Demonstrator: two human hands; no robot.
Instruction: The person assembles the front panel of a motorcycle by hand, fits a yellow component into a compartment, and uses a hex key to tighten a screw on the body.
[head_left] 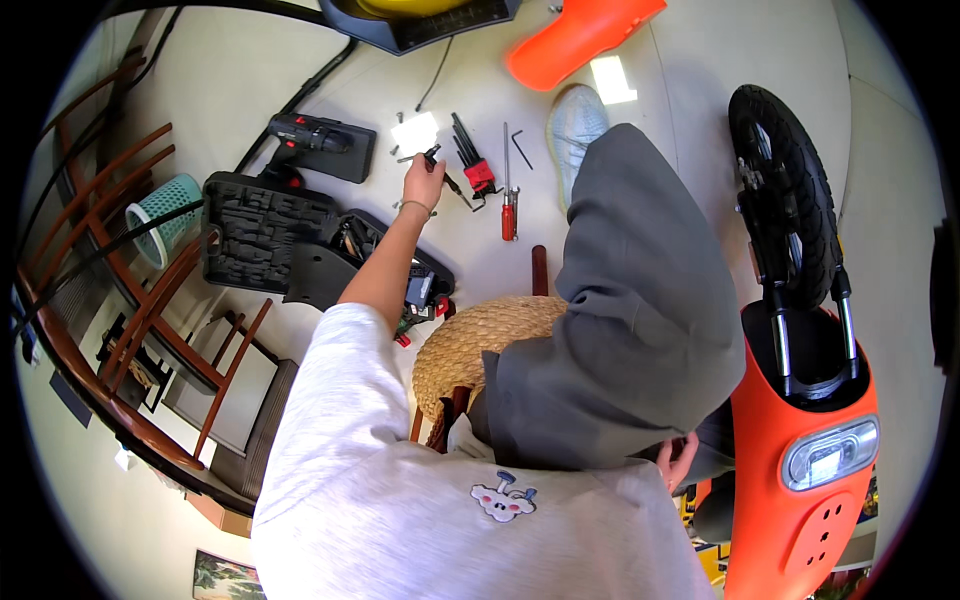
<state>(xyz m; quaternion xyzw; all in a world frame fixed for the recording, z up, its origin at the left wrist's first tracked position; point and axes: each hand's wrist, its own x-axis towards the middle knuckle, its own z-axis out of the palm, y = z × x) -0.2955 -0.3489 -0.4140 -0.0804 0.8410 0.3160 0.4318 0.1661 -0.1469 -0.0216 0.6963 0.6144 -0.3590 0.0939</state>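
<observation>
My left hand (425,182) reaches over the floor, its fingers closed on a small black tool (432,154) whose exact kind I cannot make out. Just right of it lie a black tool with a thin bent shaft (458,190) and a set of black hex keys in a red holder (477,172). Farther right are a red-handled screwdriver (508,218), a small wrench beside it, and a loose hex key (522,150). By my thigh, my right hand (680,461) is partly hidden; its visible fingers are apart and loosely bent, with nothing seen in them.
An open black tool case (265,232) and a cordless drill (310,135) on a black case lie left. An orange vehicle body (800,480) with a black-tyred wheel (785,180) stands right. A woven stool (470,335) is beneath me; an orange panel (580,40) lies ahead.
</observation>
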